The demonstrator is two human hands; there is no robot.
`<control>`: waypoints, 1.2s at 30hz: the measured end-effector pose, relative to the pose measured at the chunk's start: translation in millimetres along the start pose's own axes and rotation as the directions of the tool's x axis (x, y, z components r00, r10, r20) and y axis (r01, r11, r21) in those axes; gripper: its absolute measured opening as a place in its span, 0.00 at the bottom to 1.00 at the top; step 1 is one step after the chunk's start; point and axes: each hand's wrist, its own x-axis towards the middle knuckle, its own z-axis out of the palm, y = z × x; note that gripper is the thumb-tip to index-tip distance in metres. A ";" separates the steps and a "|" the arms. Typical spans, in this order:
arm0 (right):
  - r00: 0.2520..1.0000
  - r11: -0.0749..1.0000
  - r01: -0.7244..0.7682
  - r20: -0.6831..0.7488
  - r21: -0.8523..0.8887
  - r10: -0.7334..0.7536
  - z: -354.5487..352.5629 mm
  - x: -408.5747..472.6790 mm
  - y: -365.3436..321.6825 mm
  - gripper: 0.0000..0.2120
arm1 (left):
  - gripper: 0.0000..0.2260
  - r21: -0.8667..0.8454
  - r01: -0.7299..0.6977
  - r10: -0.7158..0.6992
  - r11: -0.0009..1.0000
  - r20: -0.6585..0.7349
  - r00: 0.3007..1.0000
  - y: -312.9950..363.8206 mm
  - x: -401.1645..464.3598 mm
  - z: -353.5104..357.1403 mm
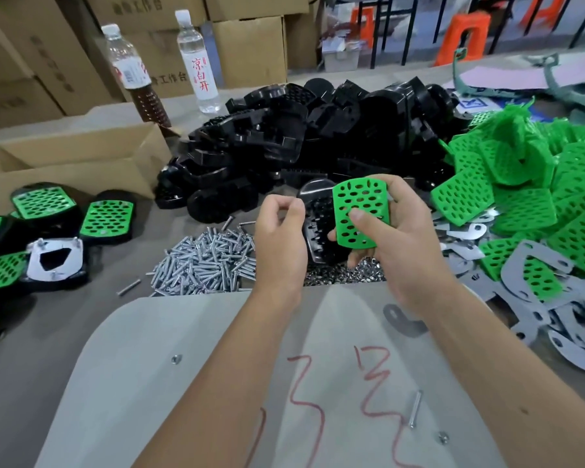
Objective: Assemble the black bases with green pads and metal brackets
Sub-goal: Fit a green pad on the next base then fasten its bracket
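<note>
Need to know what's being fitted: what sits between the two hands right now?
In the head view, a black base sits between the left hand and the right hand, partly hidden behind the green pad that the right hand holds.

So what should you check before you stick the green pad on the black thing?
1. Green pad held in right hand: ok.
2. Black base within reach, behind the pad: ok.
3. Pad seated on base: not ok, not yet on.
4. Left hand pinching a screw: cannot tell, fingertips closed together.
5. Screws at hand on the table: ok.
6. Metal brackets at hand, to the right: ok.
</note>
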 end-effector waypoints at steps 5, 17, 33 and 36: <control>1.000 1.000 0.006 0.013 -0.017 -0.006 2.0 -0.7 -2.1 0.13 | 0.09 -0.021 0.030 -0.030 0.999 0.005 1.000 -2.7 0.3 -1.5; 0.996 0.998 0.041 -0.083 -0.037 -0.044 1.5 -0.4 -6.5 0.11 | 0.10 -0.068 0.058 -0.059 0.996 -0.006 0.998 -0.6 0.7 -1.6; 0.978 0.968 0.126 -0.138 -0.216 -0.158 6.1 -2.3 -6.4 0.07 | 0.07 -0.127 0.059 -0.060 0.990 -0.002 0.998 -4.4 3.8 -0.8; 0.965 0.891 0.161 -0.120 -0.424 -0.232 8.5 -2.8 -4.7 0.08 | 0.03 -0.156 0.062 -0.059 0.986 0.022 0.998 -9.7 5.1 -1.7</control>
